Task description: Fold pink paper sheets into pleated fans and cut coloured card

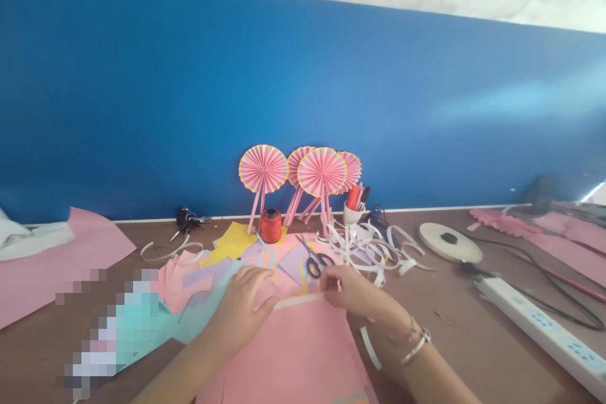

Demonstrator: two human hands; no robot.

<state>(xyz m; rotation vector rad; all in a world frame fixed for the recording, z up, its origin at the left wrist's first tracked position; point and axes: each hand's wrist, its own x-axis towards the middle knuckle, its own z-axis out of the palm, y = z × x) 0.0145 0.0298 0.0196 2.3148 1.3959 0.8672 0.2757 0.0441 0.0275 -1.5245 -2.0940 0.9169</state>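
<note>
A pink paper sheet point(303, 347) lies in front of me, with a white strip point(299, 300) along its far edge. My left hand point(246, 300) rests at the sheet's far left corner, fingers stretched and thumb apart. At the strip's right end, my right hand point(348, 290) has its fingers curled together in a pinch on it; the fingertips are partly hidden. Just beyond the right hand lie dark-handled scissors point(313, 265), partly open, on lilac and pink paper scraps. A tangle of curled white strips point(364, 246) sits beyond that hand.
Several pink pleated paper fans point(264, 169) lean against the blue partition point(189, 107). A red thread spool point(271, 227), a white cup point(353, 212) holding pens, keys point(189, 219) and yellow paper point(234, 243) stand or lie nearby. A power strip point(544, 328) and round cream disc point(449, 242) are right.
</note>
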